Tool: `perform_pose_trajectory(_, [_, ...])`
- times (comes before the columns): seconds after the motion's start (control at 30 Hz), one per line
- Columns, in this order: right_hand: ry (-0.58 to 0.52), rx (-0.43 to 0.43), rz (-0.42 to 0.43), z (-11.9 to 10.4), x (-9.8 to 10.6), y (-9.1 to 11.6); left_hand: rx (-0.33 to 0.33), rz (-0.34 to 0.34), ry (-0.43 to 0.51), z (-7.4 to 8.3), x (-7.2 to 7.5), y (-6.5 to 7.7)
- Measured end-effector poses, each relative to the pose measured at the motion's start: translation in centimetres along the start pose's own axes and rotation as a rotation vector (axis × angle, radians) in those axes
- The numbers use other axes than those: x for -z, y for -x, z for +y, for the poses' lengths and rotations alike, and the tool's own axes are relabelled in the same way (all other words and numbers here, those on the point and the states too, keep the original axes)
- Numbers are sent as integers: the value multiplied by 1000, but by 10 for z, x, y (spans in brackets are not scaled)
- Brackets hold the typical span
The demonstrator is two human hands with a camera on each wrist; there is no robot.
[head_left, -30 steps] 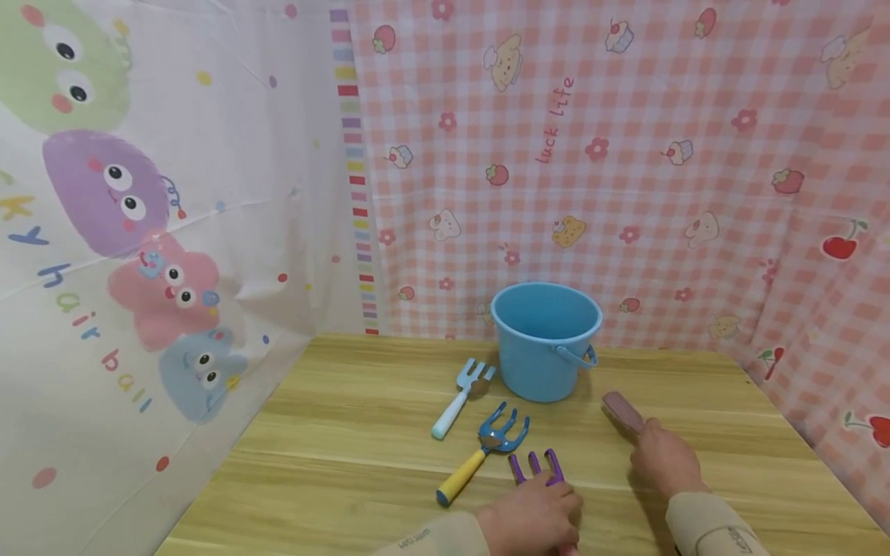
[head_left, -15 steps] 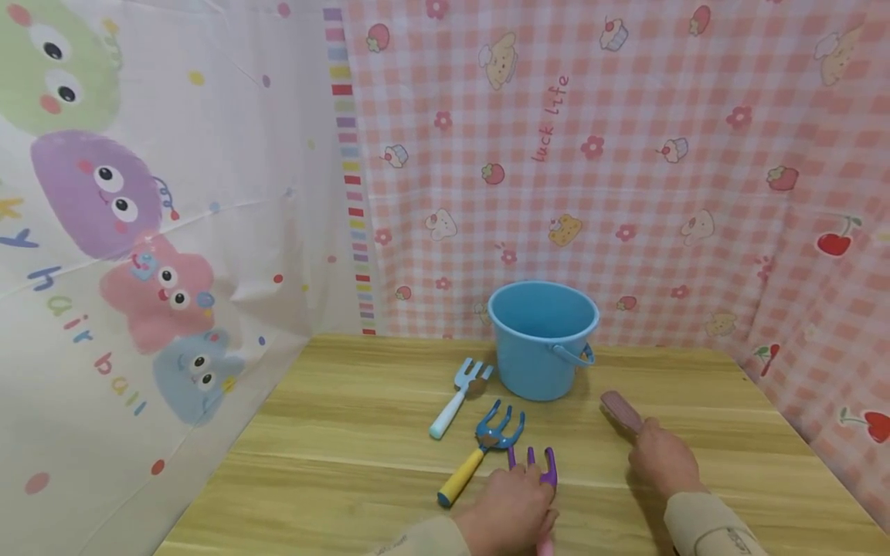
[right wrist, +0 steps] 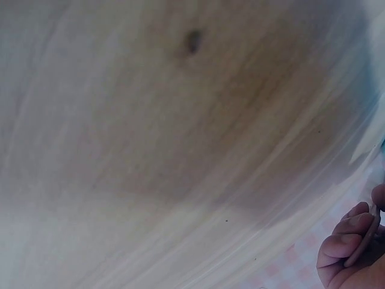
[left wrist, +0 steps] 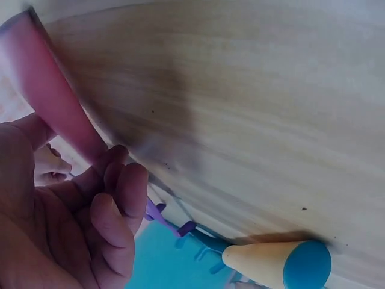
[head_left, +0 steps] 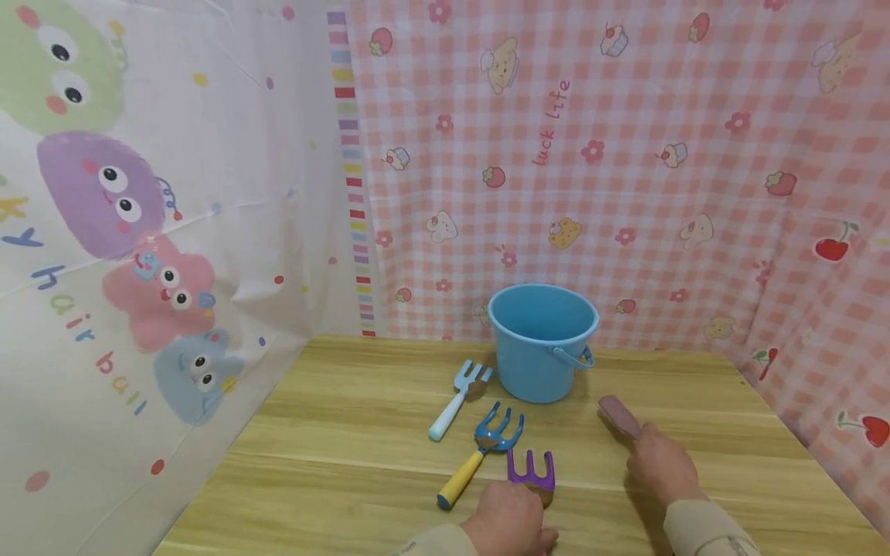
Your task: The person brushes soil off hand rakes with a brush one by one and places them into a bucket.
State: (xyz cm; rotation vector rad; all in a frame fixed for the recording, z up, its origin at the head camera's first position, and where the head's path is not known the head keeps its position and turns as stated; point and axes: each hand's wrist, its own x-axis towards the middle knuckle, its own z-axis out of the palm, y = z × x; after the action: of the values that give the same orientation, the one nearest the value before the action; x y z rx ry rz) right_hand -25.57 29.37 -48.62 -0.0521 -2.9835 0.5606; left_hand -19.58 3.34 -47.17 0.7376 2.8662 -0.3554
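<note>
My left hand point(head_left: 507, 519) holds a small garden fork point(head_left: 543, 461) with purple tines and a brown smudge at their base. Thumb and fingers pinch its pink handle point(left wrist: 54, 90) in the left wrist view. My right hand point(head_left: 662, 463) grips a flat, brownish-pink strip point(head_left: 619, 415) with a ridged-looking face; I cannot tell what it is. Left of the purple fork lies a blue garden fork with a yellow handle point(head_left: 460, 480), brown smudged. Farther back lies a light blue fork point(head_left: 450, 415), also with a brown smudge.
A blue bucket point(head_left: 535, 371) stands upright at the back of the wooden table point(head_left: 334, 440), its handle hanging to the right. A pink checked cloth point(head_left: 445, 154) hangs behind, and a white cartoon-print sheet point(head_left: 264, 193) hangs on the left.
My left hand has shifted left and then lower along the purple fork, and the brown smudge now shows. My right hand and the strip have hardly moved.
</note>
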Motion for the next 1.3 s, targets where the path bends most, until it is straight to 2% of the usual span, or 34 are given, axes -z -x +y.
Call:
perform_pose_trajectory(0.17, [-9, 24, 16, 0, -3, 2, -16, -31, 61, -1, 2, -4])
perform_pose_trajectory(0.33, [-17, 32, 31, -3, -2, 4, -11, -20, 53, -2, 2, -4])
perform_pose_trajectory(0.53, [-15, 39, 18, -9, 1, 8, 5, 71, -2, -6, -2, -2])
perform_pose_trajectory(0.73, [-12, 62, 33, -12, 1, 12, 1, 223, -90, -16, -9, -5])
perform_pose_trajectory(0.83, [-17, 71, 40, -12, 1, 14, 12, 263, -108, -21, -10, -3])
perform_pose_trajectory(0.97, [-24, 66, 30, -13, 2, 17, 25, 256, -69, -27, -8, -4])
perform_pose_trajectory(1.07, [-29, 72, 19, -17, 5, 19, 11, 288, -24, -36, -8, -6])
perform_pose_trajectory(1.3, [-46, 62, 32, -35, 10, 23, -65, 454, 108, -57, -12, -6])
